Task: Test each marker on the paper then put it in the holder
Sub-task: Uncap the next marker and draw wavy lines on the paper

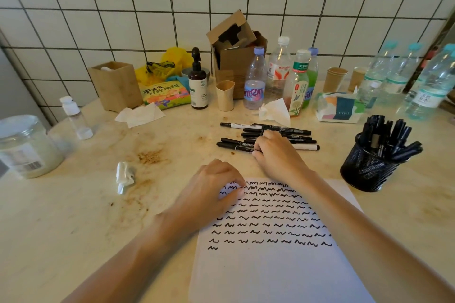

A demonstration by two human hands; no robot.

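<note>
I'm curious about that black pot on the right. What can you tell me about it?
The holder is a round black cup of what looks like wire mesh, standing upright on the table right of the paper. It is packed with black markers fanning out above its rim. Neither hand touches it.

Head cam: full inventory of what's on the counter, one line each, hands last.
loose markers: about eight, black, one partly white, pile behind paper
mesh holder: one, black, full of markers, right of paper
paper: one, white, rows of black squiggles, front centre
plastic bottles: about eight, clear, along tiled wall, centre to right
pump bottle: one, brown, back centre
cardboard box: one, brown, open, back centre
wooden box: one, tan, back left
paper cups: several, brown, back right
tissue pack: one, white, teal, behind holder
jar: one, clear, far left
left hand: on paper's top corner
right hand: on marker pile
</note>
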